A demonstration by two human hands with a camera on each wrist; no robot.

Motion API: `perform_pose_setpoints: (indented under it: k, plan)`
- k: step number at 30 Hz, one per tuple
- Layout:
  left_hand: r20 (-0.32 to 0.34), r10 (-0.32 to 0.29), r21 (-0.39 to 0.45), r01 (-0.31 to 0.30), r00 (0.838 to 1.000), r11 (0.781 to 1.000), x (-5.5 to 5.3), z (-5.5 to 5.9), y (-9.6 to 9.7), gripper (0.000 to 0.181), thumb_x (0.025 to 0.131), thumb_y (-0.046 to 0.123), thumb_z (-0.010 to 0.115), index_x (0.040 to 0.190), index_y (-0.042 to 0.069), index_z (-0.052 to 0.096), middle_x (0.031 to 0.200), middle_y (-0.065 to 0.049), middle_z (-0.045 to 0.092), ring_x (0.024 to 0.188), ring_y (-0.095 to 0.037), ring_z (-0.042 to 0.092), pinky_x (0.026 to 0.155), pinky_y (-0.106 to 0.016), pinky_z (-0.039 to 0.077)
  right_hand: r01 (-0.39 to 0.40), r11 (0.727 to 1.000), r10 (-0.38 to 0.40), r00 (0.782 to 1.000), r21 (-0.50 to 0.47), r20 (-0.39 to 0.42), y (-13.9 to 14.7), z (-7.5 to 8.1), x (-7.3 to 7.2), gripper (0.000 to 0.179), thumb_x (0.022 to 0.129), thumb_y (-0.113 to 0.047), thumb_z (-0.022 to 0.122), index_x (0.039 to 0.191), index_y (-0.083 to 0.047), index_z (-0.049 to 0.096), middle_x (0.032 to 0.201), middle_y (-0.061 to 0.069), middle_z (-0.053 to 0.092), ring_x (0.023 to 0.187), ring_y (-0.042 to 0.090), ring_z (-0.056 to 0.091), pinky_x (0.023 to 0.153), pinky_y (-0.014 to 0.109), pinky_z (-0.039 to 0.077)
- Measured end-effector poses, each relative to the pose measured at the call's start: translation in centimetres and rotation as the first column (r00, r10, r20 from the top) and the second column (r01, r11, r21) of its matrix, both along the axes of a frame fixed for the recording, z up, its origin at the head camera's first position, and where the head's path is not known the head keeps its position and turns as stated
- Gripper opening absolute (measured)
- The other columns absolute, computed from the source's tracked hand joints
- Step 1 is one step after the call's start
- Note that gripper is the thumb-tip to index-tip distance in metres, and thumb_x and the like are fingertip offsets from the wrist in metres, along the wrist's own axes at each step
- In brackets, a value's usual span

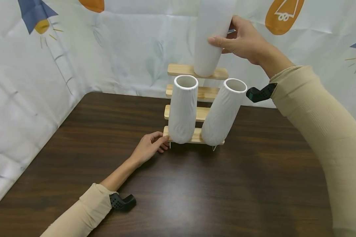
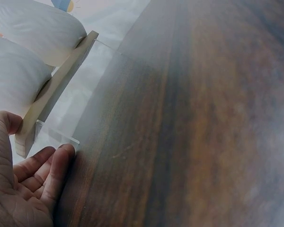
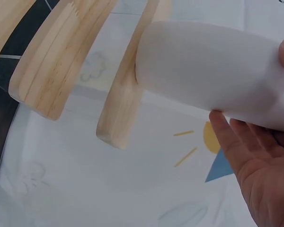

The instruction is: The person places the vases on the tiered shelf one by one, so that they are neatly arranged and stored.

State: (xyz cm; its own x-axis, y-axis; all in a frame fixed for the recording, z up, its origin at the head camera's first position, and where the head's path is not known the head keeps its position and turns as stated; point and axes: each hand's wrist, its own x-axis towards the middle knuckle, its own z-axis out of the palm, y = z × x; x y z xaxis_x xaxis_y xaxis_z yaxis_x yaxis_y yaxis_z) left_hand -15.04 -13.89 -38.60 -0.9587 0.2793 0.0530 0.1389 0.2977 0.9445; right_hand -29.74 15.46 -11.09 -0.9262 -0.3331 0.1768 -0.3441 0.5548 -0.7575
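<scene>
My right hand [image 1: 246,41] grips a tall white vase [image 1: 209,36], thumb on the near side and fingers behind. The vase's base meets the top slat of a pale wooden tiered rack [image 1: 181,69]; in the right wrist view the vase [image 3: 203,71] touches that slat's edge. Two more white ribbed vases stand at the bottom slat: the left vase [image 1: 183,112] nearly upright, the right vase [image 1: 223,113] tilted to the right. At the rack's lower left end, my left hand [image 1: 149,146] pinches the bottom slat [image 2: 57,94], fingers beside a clear leg [image 2: 57,135].
The rack stands near the back edge of a dark wood table [image 1: 121,115]. Right behind it hangs a white printed cloth [image 1: 130,49], which also runs along the left side. Black wrist cameras sit at both cuffs, the right one close to the tilted vase.
</scene>
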Motion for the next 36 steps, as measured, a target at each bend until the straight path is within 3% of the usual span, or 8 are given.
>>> perform_pose_setpoints:
  k: [12,22,29,36]
  plan:
    - [0.002,0.004,0.0,-0.004,1.0,1.0,0.2,0.2,-0.1,0.035,0.106,0.035,0.056,0.114,0.004,0.069,0.1,-0.012,0.074,0.088,-0.023,0.071,0.074,-0.035,0.062,-0.018,0.994,0.019,1.0,0.104,-0.01,0.3,-1.6,0.4,0.081,0.091,-0.033,0.078,0.155,-0.011,0.034,0.148,0.008,0.046,0.132,0.026,0.052,0.105,0.04,0.051]
    - [0.006,0.005,0.009,-0.005,1.0,1.0,0.2,0.2,-0.1,0.033,0.106,0.033,0.056,0.115,0.003,0.069,0.1,-0.013,0.074,0.088,-0.023,0.071,0.074,-0.035,0.062,-0.018,0.994,0.021,0.999,0.11,-0.026,0.5,-2.4,0.7,0.079,0.093,-0.034,0.075,0.156,-0.012,0.032,0.148,0.009,0.045,0.128,0.024,0.053,0.095,0.032,0.052]
    - [0.006,0.002,0.018,-0.002,1.0,1.0,0.3,0.1,-0.1,0.035,0.106,0.033,0.057,0.116,0.001,0.069,0.101,-0.015,0.074,0.088,-0.025,0.071,0.074,-0.034,0.061,-0.011,0.997,0.012,1.0,0.076,-0.022,1.0,-2.3,1.0,0.08,0.095,-0.034,0.073,0.159,-0.017,0.029,0.146,0.006,0.045,0.129,0.023,0.052,0.098,0.036,0.052]
    - [0.014,-0.002,0.016,0.001,1.0,1.0,0.0,0.1,-0.2,0.035,0.106,0.033,0.057,0.116,0.001,0.069,0.101,-0.015,0.074,0.088,-0.025,0.071,0.075,-0.034,0.061,-0.002,0.999,0.003,1.0,-0.037,0.022,1.9,-2.0,1.9,0.079,0.097,-0.028,0.071,0.161,-0.018,0.027,0.152,0.008,0.042,0.129,0.023,0.053,0.089,0.023,0.056]
